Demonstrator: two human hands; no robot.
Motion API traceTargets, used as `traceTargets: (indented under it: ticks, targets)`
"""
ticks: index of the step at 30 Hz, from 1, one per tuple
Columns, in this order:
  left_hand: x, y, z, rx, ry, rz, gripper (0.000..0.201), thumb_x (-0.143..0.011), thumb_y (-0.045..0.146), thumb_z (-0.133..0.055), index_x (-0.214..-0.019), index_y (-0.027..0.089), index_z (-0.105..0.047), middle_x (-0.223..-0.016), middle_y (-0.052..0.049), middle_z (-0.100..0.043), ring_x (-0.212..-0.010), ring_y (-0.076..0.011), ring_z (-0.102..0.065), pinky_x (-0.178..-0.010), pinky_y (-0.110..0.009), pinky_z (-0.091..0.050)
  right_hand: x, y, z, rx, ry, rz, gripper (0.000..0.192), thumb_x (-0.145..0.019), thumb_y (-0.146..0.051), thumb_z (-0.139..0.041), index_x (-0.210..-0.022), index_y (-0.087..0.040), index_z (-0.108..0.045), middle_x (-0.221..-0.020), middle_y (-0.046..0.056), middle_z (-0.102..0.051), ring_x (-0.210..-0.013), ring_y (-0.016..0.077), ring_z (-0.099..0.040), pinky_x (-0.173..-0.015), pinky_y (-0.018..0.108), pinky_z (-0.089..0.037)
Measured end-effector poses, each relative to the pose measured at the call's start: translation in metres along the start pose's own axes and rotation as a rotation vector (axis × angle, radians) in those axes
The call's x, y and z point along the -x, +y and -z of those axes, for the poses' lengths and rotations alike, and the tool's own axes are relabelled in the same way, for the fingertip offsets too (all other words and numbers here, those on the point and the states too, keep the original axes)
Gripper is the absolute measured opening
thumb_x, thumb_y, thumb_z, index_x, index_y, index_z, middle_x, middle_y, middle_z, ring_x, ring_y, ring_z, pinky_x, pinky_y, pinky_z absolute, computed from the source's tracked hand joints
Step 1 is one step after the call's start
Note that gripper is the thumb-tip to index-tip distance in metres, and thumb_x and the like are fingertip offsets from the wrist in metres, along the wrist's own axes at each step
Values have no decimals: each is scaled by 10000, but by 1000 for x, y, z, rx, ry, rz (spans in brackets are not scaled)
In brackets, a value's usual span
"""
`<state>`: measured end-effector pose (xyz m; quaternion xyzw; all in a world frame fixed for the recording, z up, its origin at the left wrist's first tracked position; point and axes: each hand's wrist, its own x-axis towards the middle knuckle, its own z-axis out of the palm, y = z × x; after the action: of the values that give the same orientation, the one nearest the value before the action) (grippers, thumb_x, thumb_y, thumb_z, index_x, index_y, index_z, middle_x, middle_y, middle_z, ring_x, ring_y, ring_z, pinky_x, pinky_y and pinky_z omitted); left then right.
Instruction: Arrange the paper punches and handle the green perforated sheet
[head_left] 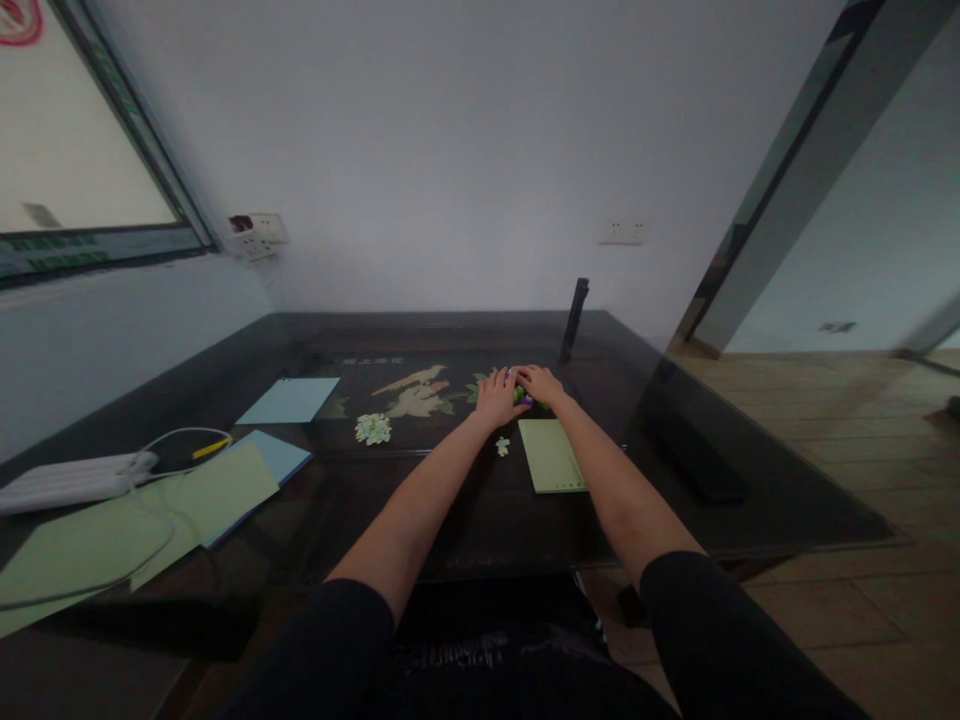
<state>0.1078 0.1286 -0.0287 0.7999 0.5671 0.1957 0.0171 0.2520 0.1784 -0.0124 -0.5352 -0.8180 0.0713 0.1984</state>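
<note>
I take the dark board [420,400] with the pale bird and leaf design, lying flat in the middle of the dark glass-topped table [495,510], as my reference. At the right end of that board I see a small green and purple piece [520,395], mostly hidden and too small to identify. It sits directly between the two hands, touched by both. The left hand [497,396] rests palm down on the left side of the piece, fingers spread slightly and pointing away from me. The right hand [540,383] comes in from the right, fingers curled over the piece toward the left hand, so the fingertips of both hands meet above it. I cannot tell whether either hand actually grips the piece or only presses on it. Both forearms extend nearly straight from the body, converging at the board, wrists low over the table. Near the front edge of the board lies a small heap of white and green bits [373,428], and a single smaller bit [502,446] lies just in front of the left wrist. A green notepad [551,456] lies just in front of the board's right end, beside the right forearm. A light blue sheet [289,400] lies just left of the board.
</note>
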Motion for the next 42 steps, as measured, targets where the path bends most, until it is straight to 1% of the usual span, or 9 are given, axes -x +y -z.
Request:
traceTargets:
  ticks: [7,12,19,23,27,30,33,37,42]
  targets:
    - [9,-26,6,74,-32,52,1020,-695,602,-617,-1471,183,-103,-1520,-195,-191,-1389,-360,-188,-1073,-533,-231,-17,-36,-20,-5,-38,49,360,-925,-288,-390,-1210,-181,-582,-1292,117,-552,-1153,250,-498,-998,377,-315]
    - [16,-48,19,60,-3,40,1068,-629,635,-661,-1472,242,-136,-1526,-174,-193,-1401,-375,-139,-1078,-546,-204,-23,-59,-28,-24,-68,122,339,-899,-242,-422,-1169,-136,-599,-1213,136,-605,-1108,230,-533,-985,345,-330]
    - [24,-78,33,97,-52,-40,1040,-629,597,-680,-1467,256,-166,-1491,-144,-297,-1388,-364,-198,-1075,-523,-227,-21,-83,-31,-72,-56,129,313,-893,-264,-440,-1112,-144,-628,-1170,134,-633,-1072,250,-559,-974,359,-346]
    - [29,-89,39,108,-38,-85,1040,-621,560,-701,-1467,256,-177,-1450,-131,-365,-1356,-345,-276,-1084,-490,-226,-17,-93,-31,-119,-50,114,305,-888,-285,-453,-1119,-178,-622,-1169,108,-637,-1051,247,-571,-927,348,-390]
    - [35,-101,44,66,-24,-96,1091,-597,597,-702,-1473,226,-167,-1398,-153,-411,-1314,-344,-328,-1077,-474,-236,-14,-97,-30,-164,-41,107,305,-883,-294,-466,-1136,-204,-610,-1175,84,-638,-1032,235,-579,-895,336,-415]
    - [37,-104,45,45,-17,-62,1086,-607,640,-672,-1474,221,-169,-1394,-160,-402,-1308,-342,-332,-1067,-467,-256,-13,-95,-28,-188,-27,109,335,-889,-297,-458,-1191,-213,-576,-1203,76,-625,-1038,222,-577,-888,324,-423]
    - [36,-102,43,46,-17,-40,1067,-617,637,-664,-1468,205,-185,-1424,-170,-369,-1335,-340,-298,-1076,-470,-239,-13,-94,-28,-191,-15,108,346,-889,-280,-451,-1210,-217,-562,-1203,79,-624,-1042,216,-576,-894,320,-419]
    - [31,-95,42,51,-52,-39,1048,-612,611,-676,-1456,201,-211,-1456,-172,-342,-1348,-345,-291,-1073,-472,-247,-12,-95,-33,-169,-14,93,323,-876,-241,-445,-1169,-220,-579,-1149,78,-650,-1037,221,-577,-909,331,-403]
    - [23,-97,49,46,-113,-69,1070,-580,592,-704,-1452,196,-228,-1455,-166,-359,-1330,-342,-328,-1055,-446,-276,-12,-95,-36,-137,-37,108,341,-846,-203,-456,-1170,-179,-562,-1188,111,-629,-1080,241,-556,-927,351,-386]
